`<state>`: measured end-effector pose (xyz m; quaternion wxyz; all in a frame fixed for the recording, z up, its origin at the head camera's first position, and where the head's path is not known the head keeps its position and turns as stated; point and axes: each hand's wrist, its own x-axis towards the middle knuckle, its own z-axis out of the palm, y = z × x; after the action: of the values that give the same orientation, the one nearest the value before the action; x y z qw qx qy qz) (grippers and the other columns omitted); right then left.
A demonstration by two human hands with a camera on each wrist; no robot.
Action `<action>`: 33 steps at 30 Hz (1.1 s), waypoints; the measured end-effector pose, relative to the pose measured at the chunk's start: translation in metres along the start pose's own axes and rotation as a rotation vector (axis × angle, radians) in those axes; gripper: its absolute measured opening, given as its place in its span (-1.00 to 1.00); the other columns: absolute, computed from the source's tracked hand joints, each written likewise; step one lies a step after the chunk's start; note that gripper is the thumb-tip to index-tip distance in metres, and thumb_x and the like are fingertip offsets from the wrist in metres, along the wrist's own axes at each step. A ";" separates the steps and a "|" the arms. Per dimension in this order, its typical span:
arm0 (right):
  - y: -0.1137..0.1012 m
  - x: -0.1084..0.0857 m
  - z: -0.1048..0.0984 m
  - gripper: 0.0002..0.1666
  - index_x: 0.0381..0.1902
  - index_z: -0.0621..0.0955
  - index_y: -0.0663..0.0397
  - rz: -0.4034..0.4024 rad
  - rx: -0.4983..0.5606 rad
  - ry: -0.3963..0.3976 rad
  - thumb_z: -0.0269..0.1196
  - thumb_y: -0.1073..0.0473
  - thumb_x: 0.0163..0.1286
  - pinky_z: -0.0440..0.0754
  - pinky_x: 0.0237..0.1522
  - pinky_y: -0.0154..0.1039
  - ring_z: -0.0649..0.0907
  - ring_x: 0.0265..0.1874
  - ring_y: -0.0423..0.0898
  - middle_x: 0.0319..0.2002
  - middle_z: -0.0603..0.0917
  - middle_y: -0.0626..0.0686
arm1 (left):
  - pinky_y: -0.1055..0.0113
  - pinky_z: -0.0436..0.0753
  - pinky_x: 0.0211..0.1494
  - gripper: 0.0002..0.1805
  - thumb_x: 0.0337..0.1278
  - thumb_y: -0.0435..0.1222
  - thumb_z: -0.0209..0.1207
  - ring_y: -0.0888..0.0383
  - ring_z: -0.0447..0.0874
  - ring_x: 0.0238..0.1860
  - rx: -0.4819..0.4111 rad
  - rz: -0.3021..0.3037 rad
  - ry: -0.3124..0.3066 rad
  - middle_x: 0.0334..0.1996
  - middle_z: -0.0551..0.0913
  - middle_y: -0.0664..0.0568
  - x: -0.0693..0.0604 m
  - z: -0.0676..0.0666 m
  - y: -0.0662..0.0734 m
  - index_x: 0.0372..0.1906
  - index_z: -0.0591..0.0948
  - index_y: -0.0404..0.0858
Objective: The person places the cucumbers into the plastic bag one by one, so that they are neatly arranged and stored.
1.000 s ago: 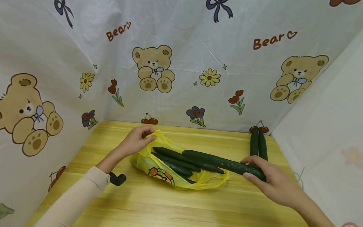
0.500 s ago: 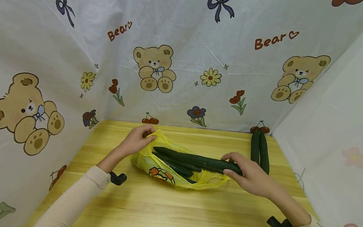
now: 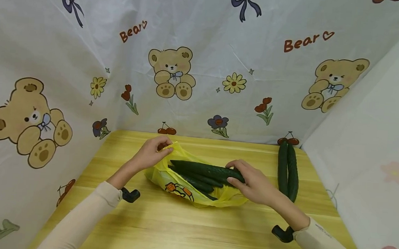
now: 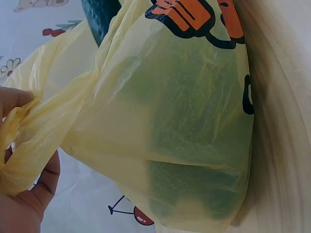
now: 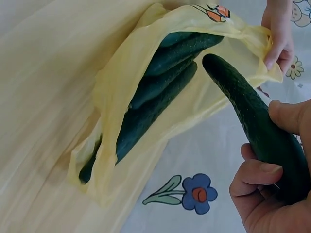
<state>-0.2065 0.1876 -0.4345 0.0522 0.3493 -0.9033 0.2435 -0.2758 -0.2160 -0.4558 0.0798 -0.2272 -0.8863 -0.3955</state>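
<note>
A yellow plastic bag point(image 3: 220, 200) lies on its side, its mouth spread, with several dark green cucumbers point(image 5: 158, 92) in it. My left hand point(image 3: 151, 152) pinches the bag's upper left edge; in the left wrist view the thin plastic point(image 4: 58, 114) bunches between thumb and fingers. One more cucumber point(image 5: 243, 99) is held by its near end in my right hand point(image 3: 256, 184), thumb on one side and fingers on the other. Its far end points left over the bag's opening, above the other cucumbers. In the left wrist view dark shapes show through the bag.
Two cucumbers point(image 3: 287, 171) lie side by side at the right back of the wooden table point(image 3: 178, 235). Behind and beside the table hang white sheets point(image 3: 206, 32) printed with bears and flowers. Black camera mounts sit at both wrists.
My right hand has moved left with its cucumber, bringing it from the bag's right side to over the opening. The left hand keeps its grip on the bag's edge.
</note>
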 end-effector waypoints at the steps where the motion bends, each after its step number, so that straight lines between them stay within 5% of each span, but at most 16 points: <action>1: -0.001 0.003 0.001 -0.56 0.39 0.54 0.02 0.003 0.003 0.000 0.23 0.03 0.67 0.71 0.08 0.03 0.74 0.02 -0.07 0.27 0.67 0.03 | 0.23 0.42 -0.18 -0.94 0.54 -0.19 0.31 0.09 0.41 -0.32 0.002 0.002 -0.001 -0.32 0.52 0.09 0.000 0.000 0.000 -0.07 0.65 -0.03; 15: -0.015 0.051 0.043 -0.54 0.40 0.51 0.00 -0.023 -0.064 0.010 0.24 0.03 0.67 0.64 -0.13 -0.14 0.58 -0.30 -0.17 0.11 0.63 0.04 | 0.26 0.45 -0.19 -0.87 0.56 -0.11 0.28 0.12 0.43 -0.33 0.005 0.049 -0.007 -0.30 0.56 0.12 0.004 -0.001 0.002 -0.06 0.67 -0.07; 28: -0.009 0.077 0.065 -0.54 0.38 0.54 -0.07 -0.035 -0.177 0.043 0.31 0.03 0.62 0.46 -0.37 -0.31 0.45 -0.40 -0.18 -0.01 0.61 0.01 | 0.25 0.42 -0.20 -0.94 0.55 -0.18 0.29 0.11 0.41 -0.36 -0.004 0.058 0.004 -0.35 0.53 0.12 0.003 -0.001 0.003 -0.08 0.67 -0.06; 33: -0.009 0.081 0.063 -0.53 0.37 0.55 -0.05 -0.038 -0.178 0.031 0.33 0.02 0.61 0.55 -0.34 -0.23 0.54 -0.30 -0.13 0.02 0.63 0.03 | 0.25 0.44 -0.19 -0.95 0.54 -0.18 0.30 0.10 0.43 -0.35 -0.003 0.050 0.009 -0.34 0.54 0.13 0.002 -0.001 0.003 -0.08 0.67 -0.04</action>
<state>-0.2568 0.1026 -0.4649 0.1015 0.3567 -0.9136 0.1666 -0.2761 -0.2143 -0.4526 0.0930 -0.2477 -0.8794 -0.3959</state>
